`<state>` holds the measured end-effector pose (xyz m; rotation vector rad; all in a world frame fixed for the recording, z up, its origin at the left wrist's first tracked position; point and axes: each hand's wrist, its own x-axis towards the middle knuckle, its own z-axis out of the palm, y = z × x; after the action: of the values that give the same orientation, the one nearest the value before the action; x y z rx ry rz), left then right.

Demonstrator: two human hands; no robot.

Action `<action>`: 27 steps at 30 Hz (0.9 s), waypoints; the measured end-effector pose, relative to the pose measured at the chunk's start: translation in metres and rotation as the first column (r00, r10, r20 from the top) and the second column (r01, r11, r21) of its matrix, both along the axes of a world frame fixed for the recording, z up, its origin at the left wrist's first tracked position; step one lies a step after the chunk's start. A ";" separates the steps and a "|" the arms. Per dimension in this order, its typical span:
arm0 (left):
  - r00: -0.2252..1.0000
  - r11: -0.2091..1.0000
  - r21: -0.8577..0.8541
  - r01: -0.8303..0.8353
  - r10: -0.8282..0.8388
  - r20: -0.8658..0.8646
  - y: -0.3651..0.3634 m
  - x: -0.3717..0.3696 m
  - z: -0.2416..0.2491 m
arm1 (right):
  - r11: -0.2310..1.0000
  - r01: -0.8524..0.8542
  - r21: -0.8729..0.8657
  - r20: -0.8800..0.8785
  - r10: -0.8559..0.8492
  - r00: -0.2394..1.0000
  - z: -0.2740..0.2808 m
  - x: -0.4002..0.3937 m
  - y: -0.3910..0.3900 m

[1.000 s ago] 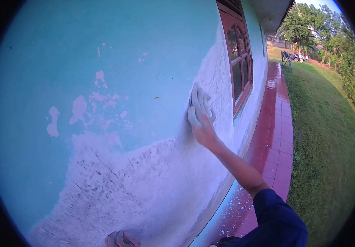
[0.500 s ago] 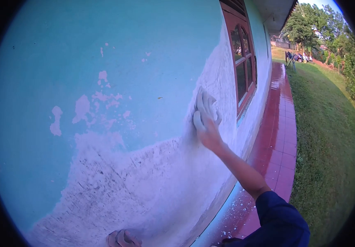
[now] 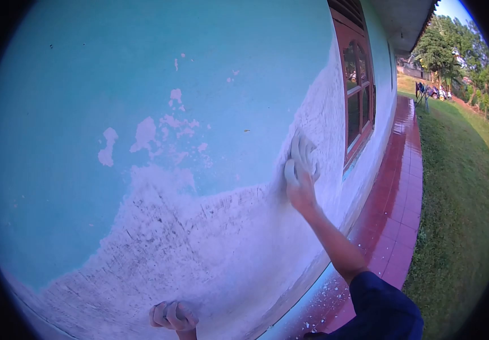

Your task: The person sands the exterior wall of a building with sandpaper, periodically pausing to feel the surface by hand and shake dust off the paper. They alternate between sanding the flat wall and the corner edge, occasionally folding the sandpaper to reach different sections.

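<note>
My right hand (image 3: pixel 301 161), coated in pale dust, presses against the wall (image 3: pixel 239 226) on the bare white strip left of the window. Its fingers are bent, and whatever lies under them is hidden. Low in the view, my left hand (image 3: pixel 173 315) is curled closed in front of the white lower wall, dusty as well. I cannot make out anything in it. Turquoise paint (image 3: pixel 114 73) covers the upper wall, with ragged white patches (image 3: pixel 145 135). The whitish lower part shows dark scuffs and scratches.
A reddish-brown window frame (image 3: pixel 362 93) is set in the wall to the right. Along the wall's foot runs a red tiled walkway (image 3: pixel 394 204), with white flakes near my arm. Grass (image 3: pixel 448 215) borders it, and trees (image 3: pixel 443 48) and parked vehicles stand farther off.
The view has turned a little left, so the wall appears farther right. My left hand has come up further into view. My right hand stays on the wall, slightly lower beside the window.
</note>
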<state>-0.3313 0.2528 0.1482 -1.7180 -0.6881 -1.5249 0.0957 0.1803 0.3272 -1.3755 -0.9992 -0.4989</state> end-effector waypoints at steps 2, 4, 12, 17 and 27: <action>1.000 0.999 -0.028 -0.014 0.014 0.001 -0.003 0.003 0.000 | 0.993 0.102 -0.054 -0.183 -0.111 0.977 0.080 0.076 -0.004; 1.000 0.999 -0.052 -0.016 0.016 0.007 -0.008 0.004 -0.002 | 0.994 0.051 0.092 -0.088 -0.043 0.995 0.065 0.076 0.008; 0.997 0.999 -0.037 -0.014 0.017 0.072 -0.007 0.005 -0.010 | 0.910 0.118 -0.397 0.339 0.025 0.941 -0.158 -0.101 -0.021; 0.972 0.949 -0.229 -0.216 0.187 -0.142 -0.006 0.002 -0.022 | 0.990 0.085 0.115 -0.014 -0.084 0.996 0.052 0.111 0.025; 0.936 0.474 -0.809 -0.347 0.124 -0.329 -0.071 0.051 -0.207 | 0.860 -0.072 -0.505 0.105 0.144 0.984 -0.290 0.074 -0.075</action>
<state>-0.2808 0.1819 -0.0585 -2.3091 -1.6970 -0.7323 0.1702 0.1053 0.0370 -1.7478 -1.3798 -0.2574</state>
